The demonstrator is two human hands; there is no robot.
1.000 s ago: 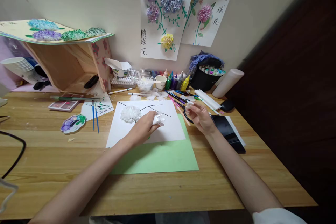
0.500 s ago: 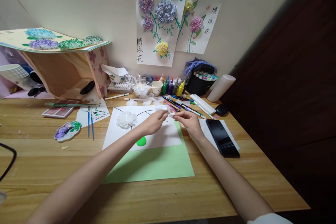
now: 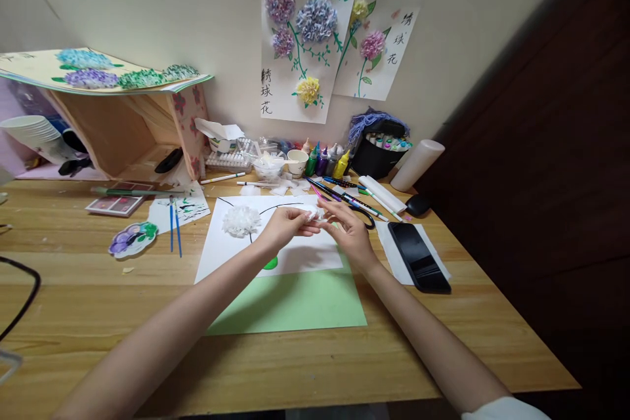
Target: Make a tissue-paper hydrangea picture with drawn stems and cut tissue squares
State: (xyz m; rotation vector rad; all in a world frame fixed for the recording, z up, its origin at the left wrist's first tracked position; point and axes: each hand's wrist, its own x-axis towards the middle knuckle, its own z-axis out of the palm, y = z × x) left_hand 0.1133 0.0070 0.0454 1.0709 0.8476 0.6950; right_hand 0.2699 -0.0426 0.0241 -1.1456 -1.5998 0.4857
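Observation:
Above the right part of a white sheet (image 3: 305, 256), my left hand (image 3: 290, 224) is closed in a pinch on a small crumpled white paper piece (image 3: 315, 215). My right hand (image 3: 347, 231) is at the same piece from the right, its fingers bent and close together around it. A white ruffled paper flower (image 3: 241, 220) lies on the sheet to the left, with thin black lines and a green patch (image 3: 270, 263) partly behind my left wrist. Under the sheet is light green paper (image 3: 290, 305).
Pens (image 3: 361, 203), torn paper bits, a paper cup (image 3: 296, 163) and paint bottles (image 3: 322, 163) stand or lie behind. At right are a phone (image 3: 419, 257) and mouse (image 3: 418, 205); at left, brushes (image 3: 176, 228) and a paint palette (image 3: 132, 239).
Both hands have come closer together and slightly lower, the right fingers now around the white piece. The white strip by my left hand no longer shows. Black scissor handles now show behind my right hand.

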